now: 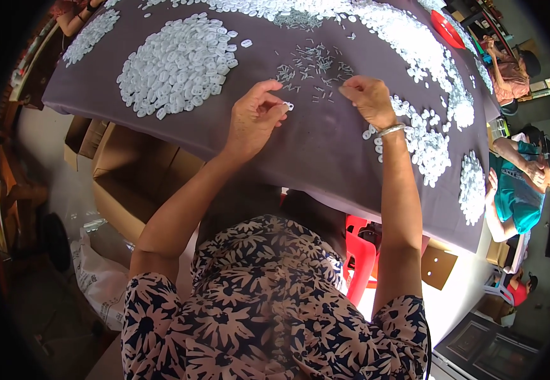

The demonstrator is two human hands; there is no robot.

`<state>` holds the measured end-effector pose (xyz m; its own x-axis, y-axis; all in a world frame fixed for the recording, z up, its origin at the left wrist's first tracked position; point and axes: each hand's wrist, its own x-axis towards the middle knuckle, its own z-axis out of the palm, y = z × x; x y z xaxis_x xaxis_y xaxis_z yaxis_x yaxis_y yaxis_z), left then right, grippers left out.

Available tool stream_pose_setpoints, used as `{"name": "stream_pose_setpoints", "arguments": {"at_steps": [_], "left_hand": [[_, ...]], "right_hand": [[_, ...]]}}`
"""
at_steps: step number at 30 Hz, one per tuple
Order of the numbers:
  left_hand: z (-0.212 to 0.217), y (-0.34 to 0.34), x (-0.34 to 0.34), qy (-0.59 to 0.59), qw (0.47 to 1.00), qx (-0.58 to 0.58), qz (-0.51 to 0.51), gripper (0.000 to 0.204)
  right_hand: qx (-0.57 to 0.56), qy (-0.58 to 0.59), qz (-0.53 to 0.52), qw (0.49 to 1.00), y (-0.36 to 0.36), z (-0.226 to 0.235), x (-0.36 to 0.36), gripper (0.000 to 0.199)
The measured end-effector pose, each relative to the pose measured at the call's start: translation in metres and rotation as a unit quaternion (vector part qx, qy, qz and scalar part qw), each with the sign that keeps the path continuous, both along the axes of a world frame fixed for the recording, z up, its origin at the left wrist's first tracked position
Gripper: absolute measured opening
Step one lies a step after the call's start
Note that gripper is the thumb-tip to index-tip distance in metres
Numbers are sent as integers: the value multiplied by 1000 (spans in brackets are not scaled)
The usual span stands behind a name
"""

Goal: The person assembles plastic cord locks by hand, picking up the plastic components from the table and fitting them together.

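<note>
My left hand point(251, 120) is closed in a pinch over the table, with a small white plastic piece point(289, 106) at its thumb tip. My right hand point(368, 100), a silver bangle on its wrist, has its thumb and fingers pressed together. Whatever it pinches is too small to make out. Just beyond and between both hands lie scattered thin grey metal pins point(316, 61). A large heap of small white oval plastic pieces point(177, 66) sits left of my left hand. More white pieces point(428, 155) are spread right of my right wrist.
The dark-clothed table point(325, 149) also bears a long band of white pieces point(389, 25) and a red dish point(448, 30) at the far right. Open cardboard boxes point(120, 183) stand below its left edge. A red stool point(358, 259) is below. Other people point(520, 183) sit around.
</note>
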<state>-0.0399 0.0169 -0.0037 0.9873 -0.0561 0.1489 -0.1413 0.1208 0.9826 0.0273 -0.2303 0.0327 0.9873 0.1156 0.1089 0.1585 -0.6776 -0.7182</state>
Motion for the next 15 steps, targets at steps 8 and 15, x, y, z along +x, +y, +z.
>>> {"name": "stream_pose_setpoints", "arguments": {"at_steps": [8,15], "left_hand": [[0,0,-2,8,1000,2,-10,35],[4,-1,-3,-15,999,16,-26,34]], "right_hand": [[-118,55,-23,991,29,6,5,20],[-84,35,19,996,25,3,8,14]]}}
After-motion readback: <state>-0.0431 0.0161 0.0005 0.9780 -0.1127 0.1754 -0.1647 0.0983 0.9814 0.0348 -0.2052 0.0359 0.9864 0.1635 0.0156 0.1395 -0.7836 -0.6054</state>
